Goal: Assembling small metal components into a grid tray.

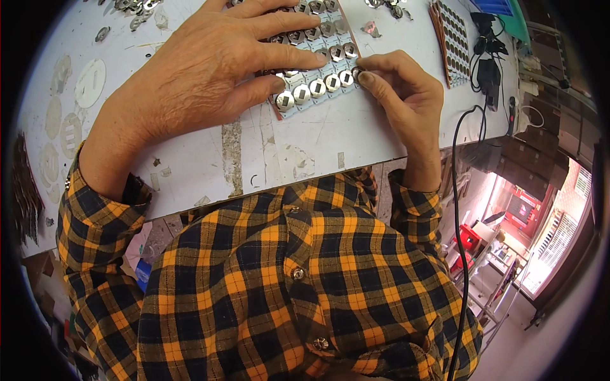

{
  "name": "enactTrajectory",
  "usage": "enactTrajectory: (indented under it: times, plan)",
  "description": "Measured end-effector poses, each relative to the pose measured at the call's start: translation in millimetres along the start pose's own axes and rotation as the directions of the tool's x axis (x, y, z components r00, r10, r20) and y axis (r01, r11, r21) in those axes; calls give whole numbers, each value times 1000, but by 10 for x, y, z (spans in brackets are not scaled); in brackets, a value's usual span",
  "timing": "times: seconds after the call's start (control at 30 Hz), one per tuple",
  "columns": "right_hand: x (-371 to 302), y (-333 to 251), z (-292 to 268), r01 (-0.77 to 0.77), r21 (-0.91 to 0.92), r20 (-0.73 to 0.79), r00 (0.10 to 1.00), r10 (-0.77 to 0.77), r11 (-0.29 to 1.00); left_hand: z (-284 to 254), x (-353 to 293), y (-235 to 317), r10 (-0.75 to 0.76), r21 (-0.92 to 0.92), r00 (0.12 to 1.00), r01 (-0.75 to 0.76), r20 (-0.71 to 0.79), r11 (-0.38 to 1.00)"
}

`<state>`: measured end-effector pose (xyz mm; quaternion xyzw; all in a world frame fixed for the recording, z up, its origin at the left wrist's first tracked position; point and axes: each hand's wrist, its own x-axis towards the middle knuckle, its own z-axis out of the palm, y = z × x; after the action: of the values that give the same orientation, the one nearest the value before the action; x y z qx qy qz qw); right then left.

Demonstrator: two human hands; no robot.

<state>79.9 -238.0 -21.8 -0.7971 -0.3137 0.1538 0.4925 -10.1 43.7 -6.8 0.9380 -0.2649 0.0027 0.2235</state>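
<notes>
A light-blue circuit board panel lies on the white table, carrying rows of round, shiny metal clips, each with a dark diamond-shaped centre. Across its left part my left hand rests palm down, fingers spread, hiding many of the clips. At the panel's right edge, my right hand has thumb and forefinger pinched on a small metal clip at the end of the nearest row. That clip is mostly covered by the fingertips.
Loose metal clips are heaped at the far left and far right. A stack of similar panels stands to the right, beside black cables and an adapter. The table's near edge meets my shirt.
</notes>
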Motion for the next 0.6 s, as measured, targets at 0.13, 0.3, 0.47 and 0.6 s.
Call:
enactTrajectory:
  times: [0.13, 0.3, 0.47, 0.6]
  plan:
    - [-57, -79, 88, -67, 240, -214, 970, 120, 969, 273, 51, -458, 340, -42, 881, -373, -330, 927]
    - [-102, -67, 33, -35, 199, -223, 972, 80, 979, -21, -128, 27, -53, -139, 926, 0, -375, 990]
    - [90, 133, -353, -31, -406, -453, 875, -171, 914, 274, -53, 604, -405, 50, 726, 515, -555, 856]
    - [288, 514, -1010, -156, -805, -459, 775, -435, 573, 471, 108, 800, -469, 199, 649, 687, -599, 699]
